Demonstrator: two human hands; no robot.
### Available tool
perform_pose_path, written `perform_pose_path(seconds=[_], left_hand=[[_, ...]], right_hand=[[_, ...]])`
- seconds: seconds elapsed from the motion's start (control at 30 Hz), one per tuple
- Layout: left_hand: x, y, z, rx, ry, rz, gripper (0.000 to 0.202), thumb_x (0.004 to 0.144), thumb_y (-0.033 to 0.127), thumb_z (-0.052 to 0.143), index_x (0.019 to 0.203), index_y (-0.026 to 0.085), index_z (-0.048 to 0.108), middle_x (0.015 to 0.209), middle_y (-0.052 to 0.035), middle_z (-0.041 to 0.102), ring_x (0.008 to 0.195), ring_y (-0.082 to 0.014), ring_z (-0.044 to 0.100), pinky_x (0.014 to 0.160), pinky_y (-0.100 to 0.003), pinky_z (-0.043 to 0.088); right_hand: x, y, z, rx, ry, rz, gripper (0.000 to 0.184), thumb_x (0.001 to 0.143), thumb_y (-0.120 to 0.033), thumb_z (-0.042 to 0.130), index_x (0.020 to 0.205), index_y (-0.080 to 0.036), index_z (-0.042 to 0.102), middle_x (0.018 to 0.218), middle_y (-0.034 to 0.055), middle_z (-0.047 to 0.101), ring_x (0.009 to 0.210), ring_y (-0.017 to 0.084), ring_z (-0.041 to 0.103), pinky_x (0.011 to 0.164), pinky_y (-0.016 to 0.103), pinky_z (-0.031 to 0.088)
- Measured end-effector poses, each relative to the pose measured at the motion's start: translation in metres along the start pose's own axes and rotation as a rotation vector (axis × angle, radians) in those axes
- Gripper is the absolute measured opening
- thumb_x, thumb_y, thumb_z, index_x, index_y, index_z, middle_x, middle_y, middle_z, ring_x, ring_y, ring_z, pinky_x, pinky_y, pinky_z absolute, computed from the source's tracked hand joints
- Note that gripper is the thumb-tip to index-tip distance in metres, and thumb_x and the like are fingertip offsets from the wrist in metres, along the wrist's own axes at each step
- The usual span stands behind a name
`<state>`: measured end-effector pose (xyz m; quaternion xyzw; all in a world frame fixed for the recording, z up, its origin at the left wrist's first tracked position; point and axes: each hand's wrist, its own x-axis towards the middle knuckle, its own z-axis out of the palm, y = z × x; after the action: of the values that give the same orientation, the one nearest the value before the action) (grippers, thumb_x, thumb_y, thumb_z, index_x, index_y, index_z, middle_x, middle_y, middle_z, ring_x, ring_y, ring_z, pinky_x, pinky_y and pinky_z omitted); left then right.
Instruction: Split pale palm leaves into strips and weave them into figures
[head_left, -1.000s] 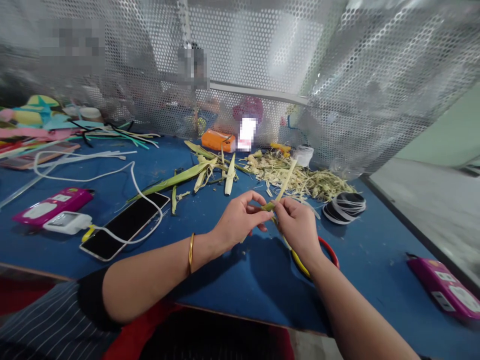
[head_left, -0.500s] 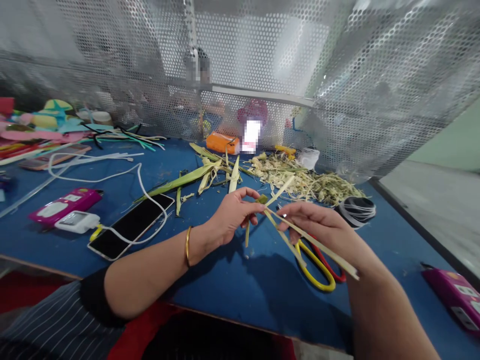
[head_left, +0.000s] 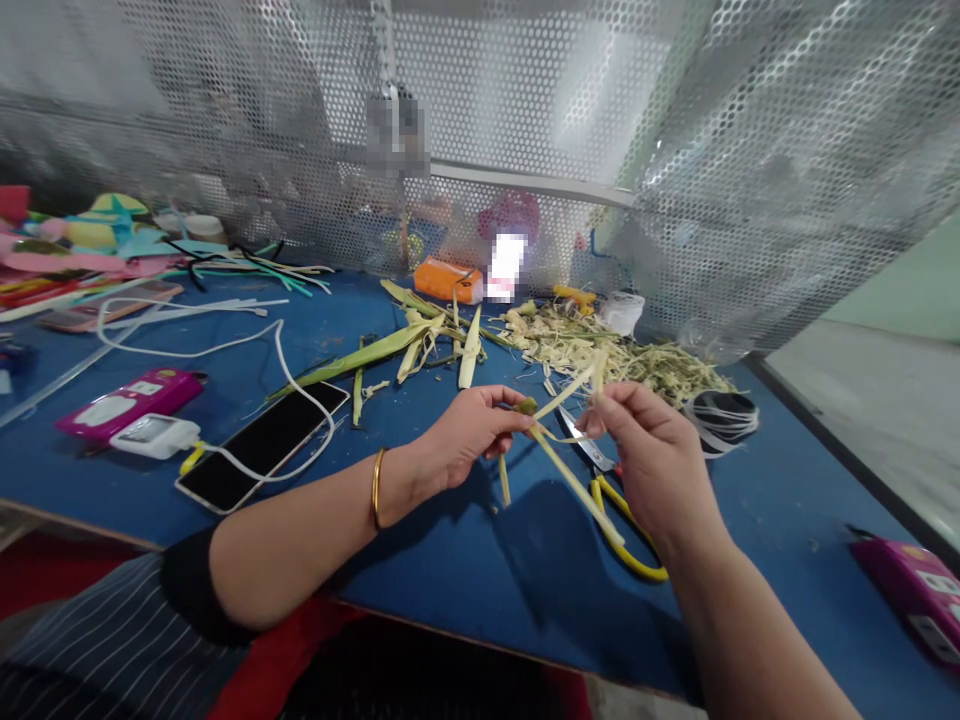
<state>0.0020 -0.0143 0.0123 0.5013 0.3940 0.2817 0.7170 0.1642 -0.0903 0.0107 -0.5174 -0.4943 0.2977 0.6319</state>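
Observation:
My left hand pinches a small bundle of pale green leaf strips where they cross, with a darker green knot at the fingertips. One strip hangs below the fingers and another slants down to the right. Between finger and thumb, my right hand grips one leaf strip that runs across from the left fingertips; its loose end sticks up above the hand. Scissors with yellow and red handles lie on the table under the right hand, which hides part of them.
Leaf scraps are heaped behind my hands, near long leaf pieces and an orange packet. A phone, a white cable and a purple device lie left. At right are a dark roll and another purple device.
My right hand has risen slightly and turned, now holding a strip that earlier stretched down over the right wrist. More of the scissors' blades shows. My left hand keeps its pinch.

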Motion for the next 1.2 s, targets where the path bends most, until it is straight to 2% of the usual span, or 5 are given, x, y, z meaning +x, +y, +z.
perform_pose_path(seconds=[0.17, 0.43, 0.67, 0.97, 1.2], left_hand=[[0.001, -0.001, -0.001, 0.048, 0.033, 0.061, 0.021, 0.072, 0.009, 0.068, 0.084, 0.017, 0.053, 0.06, 0.004, 0.06, 0.038, -0.0025, 0.039, 0.038, -0.018, 0.023], [0.0, -0.001, 0.0, 0.057, 0.063, 0.038, 0.019, 0.074, 0.009, 0.066, 0.088, 0.015, 0.055, 0.062, 0.0039, 0.061, 0.038, -0.0029, 0.043, 0.038, -0.019, 0.025], [-0.001, -0.003, 0.001, 0.085, 0.038, 0.055, 0.02, 0.073, 0.012, 0.069, 0.089, 0.015, 0.057, 0.06, 0.0045, 0.058, 0.039, -0.0045, 0.047, 0.037, -0.021, 0.027], [-0.001, -0.004, 0.003, 0.046, 0.038, 0.036, 0.017, 0.075, 0.012, 0.069, 0.083, 0.014, 0.055, 0.061, 0.0047, 0.056, 0.04, -0.0031, 0.045, 0.037, -0.018, 0.028], [-0.001, -0.006, 0.003, 0.074, 0.042, 0.095, 0.015, 0.075, 0.013, 0.069, 0.083, 0.015, 0.056, 0.061, 0.0045, 0.056, 0.04, -0.0036, 0.047, 0.037, -0.019, 0.03]], right_hand=[[-0.003, -0.006, -0.001, -0.394, -0.108, 0.057, 0.021, 0.08, -0.026, 0.059, 0.062, -0.019, 0.054, 0.06, -0.0039, 0.046, 0.06, 0.012, 0.041, 0.058, 0.026, 0.032], [-0.006, -0.009, 0.002, -0.611, -0.177, -0.056, 0.015, 0.076, -0.021, 0.053, 0.061, -0.021, 0.05, 0.063, -0.0029, 0.049, 0.064, 0.014, 0.046, 0.064, 0.027, 0.035], [-0.004, -0.009, 0.005, -0.579, -0.138, 0.06, 0.017, 0.074, -0.026, 0.054, 0.058, -0.02, 0.051, 0.059, -0.0021, 0.049, 0.06, 0.014, 0.044, 0.058, 0.027, 0.033], [-0.002, 0.002, 0.006, -0.268, -0.104, 0.332, 0.018, 0.068, -0.03, 0.058, 0.055, -0.019, 0.052, 0.053, -0.0041, 0.042, 0.054, 0.011, 0.034, 0.052, 0.026, 0.024], [0.0, 0.003, 0.008, -0.123, -0.083, 0.384, 0.017, 0.065, -0.029, 0.06, 0.052, -0.018, 0.056, 0.054, -0.0024, 0.05, 0.055, 0.011, 0.04, 0.056, 0.027, 0.028]])
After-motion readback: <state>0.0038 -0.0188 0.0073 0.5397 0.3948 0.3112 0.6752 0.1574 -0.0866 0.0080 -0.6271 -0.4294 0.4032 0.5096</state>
